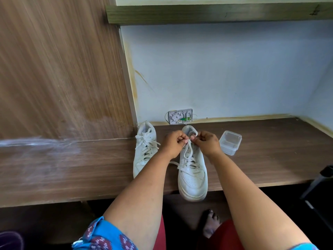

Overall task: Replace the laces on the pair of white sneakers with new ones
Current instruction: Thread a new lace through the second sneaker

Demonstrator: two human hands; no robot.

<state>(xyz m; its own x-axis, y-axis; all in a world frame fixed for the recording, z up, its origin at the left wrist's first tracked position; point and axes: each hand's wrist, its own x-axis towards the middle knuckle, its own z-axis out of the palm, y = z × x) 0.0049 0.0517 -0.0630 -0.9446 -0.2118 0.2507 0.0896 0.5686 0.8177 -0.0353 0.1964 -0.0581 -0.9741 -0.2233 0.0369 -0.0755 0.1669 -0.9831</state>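
The lace [189, 150] of the nearer white sneaker [192, 175] is caught between both hands above the shoe's upper eyelets, close to the collar. The left hand [173, 143] has its fingers curled, thumb and forefinger pinching the lace at its top; the right hand [207, 142] is curled the same way and pinches the lace just beside the left hand's fingertips, so the two nearly touch. Below the hands the lace runs down in two strands to the crossed rows over the tongue, and one loose end trails out toward the left forearm, lying on the desk [72, 168]. This sneaker sits directly under the hands, heel toward the wall and toe hanging slightly over the desk's near edge. Just beyond the left hand, on its outer side, stands the second white sneaker [144, 150], laced loosely, its heel near the wood side panel [59, 69]. Just beside the right hand, on its outer side, rests a small clear plastic container [230, 142] on the desk. Past both hands, against the pale wall [225, 69], an opened white junction box [180, 116] leans with thin wire running from it. Above everything a wooden shelf [216, 13] crosses the wall.
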